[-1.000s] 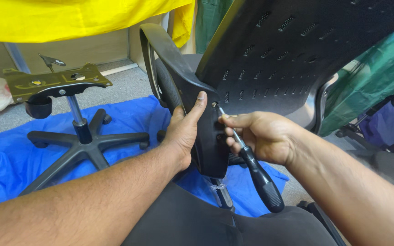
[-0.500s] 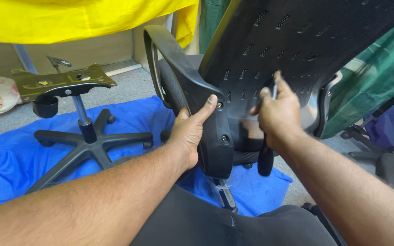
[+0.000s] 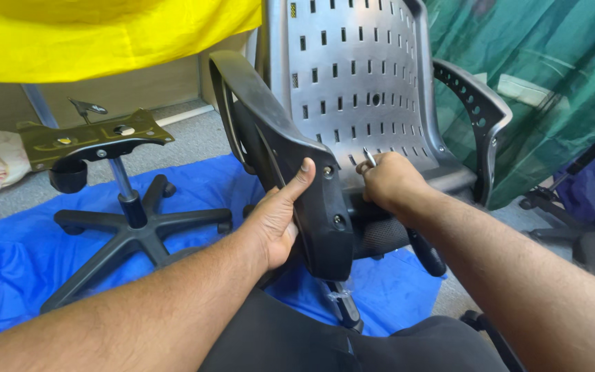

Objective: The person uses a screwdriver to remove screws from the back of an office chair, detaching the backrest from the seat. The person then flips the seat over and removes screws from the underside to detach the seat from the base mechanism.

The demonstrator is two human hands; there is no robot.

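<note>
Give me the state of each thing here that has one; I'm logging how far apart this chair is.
left hand: gripping the armrest bracket.
armrest: screws seated in bracket, held up.
right hand: closed around the screwdriver.
screwdriver: tip up, off the screws.
seat shell: tipped up, off the base.
chair base: upright on blue sheet, mounting plate bare.

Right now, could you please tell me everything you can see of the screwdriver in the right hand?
The screwdriver has a thick black handle and a slim silvery metal shaft. The right hand is wrapped around its middle, so only the tip above the fist and the handle below it show. It slants, tip up-left near the slotted grey chair back, handle down-right over the blue sheet.
</note>
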